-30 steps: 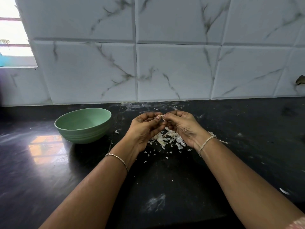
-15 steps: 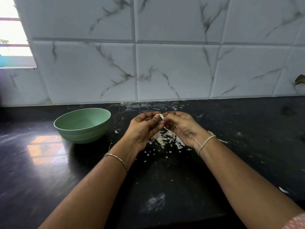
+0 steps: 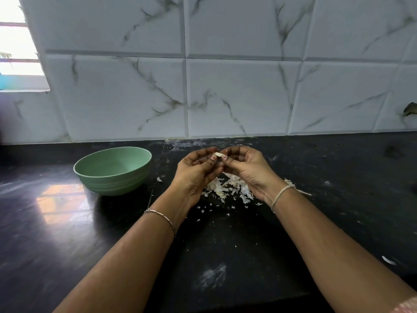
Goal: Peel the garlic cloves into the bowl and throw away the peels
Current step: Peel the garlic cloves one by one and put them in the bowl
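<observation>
A small pale garlic clove (image 3: 218,154) is pinched between the fingertips of both hands, above the black counter. My left hand (image 3: 196,175) curls round it from the left, and my right hand (image 3: 247,171) pinches it from the right. Beneath the hands lies a heap of white garlic peels (image 3: 228,188), with small flakes scattered in front of it. A green bowl (image 3: 112,170) stands on the counter to the left of my left hand; its visible inside shows no cloves.
The black counter (image 3: 225,256) runs back to a white marble-tiled wall (image 3: 237,93). A window (image 3: 15,48) lies at the far left. Stray peel bits lie at the right, one near the counter's front right (image 3: 388,260).
The hands have stayed in place above the peel heap. The fingertips have shifted slightly on the clove, which now shows a little more between them.
</observation>
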Demonstrator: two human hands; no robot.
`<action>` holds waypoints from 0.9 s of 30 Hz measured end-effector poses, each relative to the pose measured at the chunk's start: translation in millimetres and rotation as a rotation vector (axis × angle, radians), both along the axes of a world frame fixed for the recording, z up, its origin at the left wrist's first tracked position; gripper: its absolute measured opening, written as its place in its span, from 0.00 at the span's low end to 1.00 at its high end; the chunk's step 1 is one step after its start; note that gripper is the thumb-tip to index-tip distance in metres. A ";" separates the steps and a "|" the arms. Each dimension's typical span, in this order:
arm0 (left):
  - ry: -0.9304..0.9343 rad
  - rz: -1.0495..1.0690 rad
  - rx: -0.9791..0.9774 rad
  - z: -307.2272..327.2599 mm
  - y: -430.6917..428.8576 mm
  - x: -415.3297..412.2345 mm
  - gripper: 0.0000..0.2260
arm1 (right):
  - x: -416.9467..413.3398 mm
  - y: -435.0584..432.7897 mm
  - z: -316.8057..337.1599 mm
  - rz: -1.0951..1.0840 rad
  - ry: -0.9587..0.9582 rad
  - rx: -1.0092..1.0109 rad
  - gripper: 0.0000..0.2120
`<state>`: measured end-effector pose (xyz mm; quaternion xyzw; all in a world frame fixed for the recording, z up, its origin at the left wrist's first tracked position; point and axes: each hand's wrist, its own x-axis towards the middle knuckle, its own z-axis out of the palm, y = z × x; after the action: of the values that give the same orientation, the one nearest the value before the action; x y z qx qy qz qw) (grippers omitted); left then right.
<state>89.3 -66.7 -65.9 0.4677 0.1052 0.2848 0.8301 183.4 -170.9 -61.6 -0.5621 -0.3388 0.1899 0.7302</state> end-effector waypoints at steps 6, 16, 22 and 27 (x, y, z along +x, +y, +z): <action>0.067 0.085 0.135 -2.0 1.0 0.6 0.06 | -0.4 0.6 1.7 -0.024 -0.088 0.012 0.07; 0.132 0.146 0.285 -1.6 0.9 -0.6 0.02 | 5.5 -0.5 -0.2 -0.101 -0.258 -0.058 0.08; 0.156 0.148 0.271 -2.8 1.6 -1.8 0.04 | 4.3 0.2 -2.2 -0.147 -0.447 -0.123 0.10; 0.154 0.158 0.276 -3.3 3.5 0.5 0.02 | 3.6 4.3 -4.5 -0.233 -0.506 -0.156 0.07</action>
<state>89.8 -63.2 -69.2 0.5879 0.1645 0.3242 0.7227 187.0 -166.6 -66.1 -0.6812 -0.4280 -0.0160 0.5938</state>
